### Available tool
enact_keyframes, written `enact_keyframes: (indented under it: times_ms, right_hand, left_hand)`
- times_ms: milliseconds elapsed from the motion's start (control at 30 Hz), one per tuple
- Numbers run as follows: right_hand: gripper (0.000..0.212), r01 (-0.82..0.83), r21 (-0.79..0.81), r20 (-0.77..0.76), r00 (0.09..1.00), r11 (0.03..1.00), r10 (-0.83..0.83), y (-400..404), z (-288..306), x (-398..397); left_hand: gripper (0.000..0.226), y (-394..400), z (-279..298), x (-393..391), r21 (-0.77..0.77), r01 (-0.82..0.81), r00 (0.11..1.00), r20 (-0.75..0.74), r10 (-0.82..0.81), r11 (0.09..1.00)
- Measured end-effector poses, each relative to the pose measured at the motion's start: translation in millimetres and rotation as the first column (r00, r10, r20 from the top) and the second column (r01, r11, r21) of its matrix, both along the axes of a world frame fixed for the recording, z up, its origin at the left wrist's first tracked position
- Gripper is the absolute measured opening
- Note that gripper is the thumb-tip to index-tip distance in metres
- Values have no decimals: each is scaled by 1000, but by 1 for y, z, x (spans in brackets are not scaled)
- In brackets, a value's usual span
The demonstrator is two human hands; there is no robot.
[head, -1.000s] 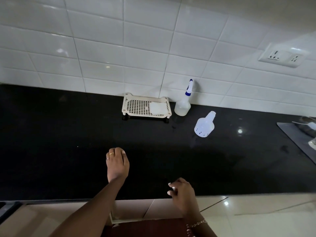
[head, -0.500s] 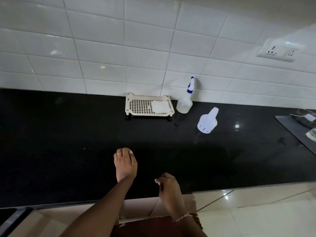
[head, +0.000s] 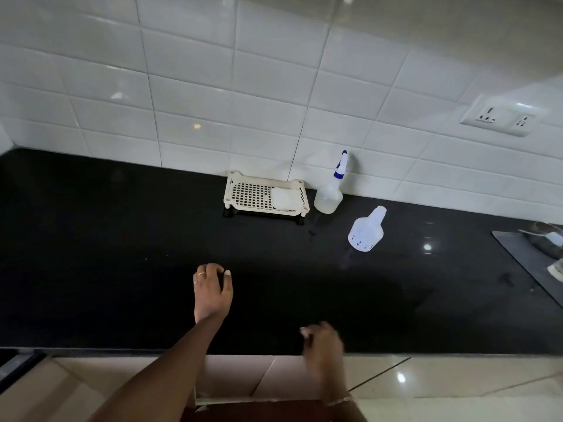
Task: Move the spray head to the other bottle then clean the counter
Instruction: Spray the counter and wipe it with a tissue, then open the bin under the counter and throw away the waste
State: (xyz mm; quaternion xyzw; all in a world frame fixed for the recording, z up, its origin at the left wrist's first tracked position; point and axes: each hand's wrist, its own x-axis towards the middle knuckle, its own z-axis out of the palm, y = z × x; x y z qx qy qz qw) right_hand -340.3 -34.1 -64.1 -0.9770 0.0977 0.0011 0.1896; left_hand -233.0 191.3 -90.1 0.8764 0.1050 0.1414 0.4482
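Black polished counter (head: 106, 254) stretches in front of me, glossy enough to catch ceiling lights, with white wall tiles (head: 189, 95) behind it and a double socket (head: 499, 118) up on the right. Pale floor tiles show below the counter's front edge. Off at the right border, a dark slab (head: 530, 263) with some objects on it is cut off; I can't make those out. My left hand (head: 212, 292) rests palm-down on the counter, fingers curled loosely together, holding nothing. My right hand (head: 323, 345) hovers at the front edge, blurred, so I can't tell how its fingers stand. Back by the wall, a cream perforated tray (head: 243, 194) holds a white pad (head: 285, 197) at its right end. Just right of it stands the clear bottle (head: 328, 199), wearing the white-and-blue spray head (head: 341, 166). The other bottle (head: 365, 231), capless, stands nearer me, apart from it.
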Motion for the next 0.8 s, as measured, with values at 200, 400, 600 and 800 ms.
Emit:
enact_keyframes:
  times_ms: [200, 400, 600, 800]
  right_hand:
    - [32, -327, 112, 23, 945, 938, 327, 26, -7, 0]
    - [20, -5, 25, 76, 997, 1000, 3, -114, 5, 24]
    - [11, 263, 13, 118, 958, 965, -262, -192, 6, 36]
    - [34, -215, 115, 138, 970, 970, 199, -81, 3, 30]
  left_hand:
    - [6, 6, 3, -2, -61, -12, 999, -34, 10, 998]
    - [7, -7, 9, -14, -50, -30, 988, -151, 22, 998]
    - [25, -28, 5, -41, -49, -52, 985, -167, 44, 997]
    - [30, -34, 15, -53, -152, -115, 974, -213, 82, 982]
